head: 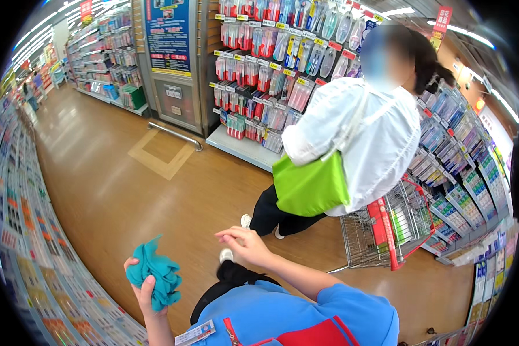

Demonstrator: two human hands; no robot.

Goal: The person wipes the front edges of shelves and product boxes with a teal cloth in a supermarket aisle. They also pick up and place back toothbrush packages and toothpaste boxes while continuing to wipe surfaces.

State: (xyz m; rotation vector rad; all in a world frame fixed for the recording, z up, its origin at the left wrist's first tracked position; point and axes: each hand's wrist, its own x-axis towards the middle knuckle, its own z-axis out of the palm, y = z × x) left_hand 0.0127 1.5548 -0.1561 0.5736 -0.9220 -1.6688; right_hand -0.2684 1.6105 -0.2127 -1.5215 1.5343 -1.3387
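Note:
My left hand (143, 289) is closed around a crumpled teal cloth (155, 272), with the thumb pressed over its front. Folds of the cloth stick out above and to the right of the fingers. Out in front of my body, my right hand (244, 245) is held in the air with nothing in it, its fingers loosely bent. A person in a white top (367, 134) stands just beyond it, carrying a bright green shoulder bag (313, 186). That person is beside a metal shopping cart (363, 242) with red plastic parts.
A rack of hanging toothbrush packs (264, 52) lies ahead, above a pale base shelf (238, 147). Shelves of boxed goods (56, 264) curve along my left. A low metal rail (175, 135) is fixed near a pillar. Brown flooring (95, 173) runs down the aisle.

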